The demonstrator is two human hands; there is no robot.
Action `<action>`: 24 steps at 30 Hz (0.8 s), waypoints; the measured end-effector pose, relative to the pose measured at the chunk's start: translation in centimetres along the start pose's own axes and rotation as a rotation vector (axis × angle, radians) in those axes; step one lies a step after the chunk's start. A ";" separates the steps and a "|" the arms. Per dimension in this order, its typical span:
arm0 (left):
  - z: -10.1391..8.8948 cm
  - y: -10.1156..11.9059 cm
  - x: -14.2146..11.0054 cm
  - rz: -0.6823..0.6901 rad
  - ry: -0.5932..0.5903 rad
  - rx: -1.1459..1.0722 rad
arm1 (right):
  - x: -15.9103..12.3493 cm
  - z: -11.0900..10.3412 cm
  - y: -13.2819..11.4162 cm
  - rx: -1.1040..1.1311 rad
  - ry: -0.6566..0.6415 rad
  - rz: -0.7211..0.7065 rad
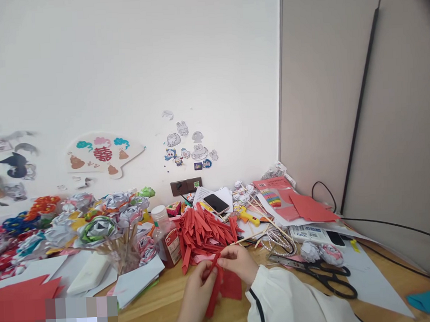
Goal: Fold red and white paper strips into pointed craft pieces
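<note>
My left hand and my right hand meet over the wooden table near its front edge. Both pinch a folded red paper piece that hangs down between them. My right arm wears a white sleeve. Just behind my hands lies a pile of folded red paper strips.
Paper flowers on sticks crowd the left. A red-labelled bottle, a phone, a yellow glue gun, black scissors, red paper sheets and cables lie around. A wall with stickers stands behind.
</note>
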State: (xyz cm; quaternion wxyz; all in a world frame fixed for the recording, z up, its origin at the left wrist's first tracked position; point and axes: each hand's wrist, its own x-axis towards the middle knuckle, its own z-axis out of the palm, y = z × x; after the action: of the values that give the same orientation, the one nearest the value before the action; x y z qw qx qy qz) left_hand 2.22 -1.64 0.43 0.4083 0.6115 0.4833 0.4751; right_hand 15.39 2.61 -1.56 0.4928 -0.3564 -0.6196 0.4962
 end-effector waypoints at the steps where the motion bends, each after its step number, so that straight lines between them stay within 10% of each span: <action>1: 0.0 0.1 0.0 -0.003 0.010 0.023 | 0.0 0.0 0.0 -0.006 0.003 0.005; 24: -0.6 0.7 0.1 0.065 -0.038 0.257 | 0.0 -0.6 -0.3 -0.206 -0.062 -0.059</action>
State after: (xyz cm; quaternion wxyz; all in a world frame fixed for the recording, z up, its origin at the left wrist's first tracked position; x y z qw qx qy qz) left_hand 1.82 -1.70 1.25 0.3201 0.6829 0.5123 0.4106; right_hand 16.01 2.67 -1.24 0.4483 -0.3715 -0.6925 0.4259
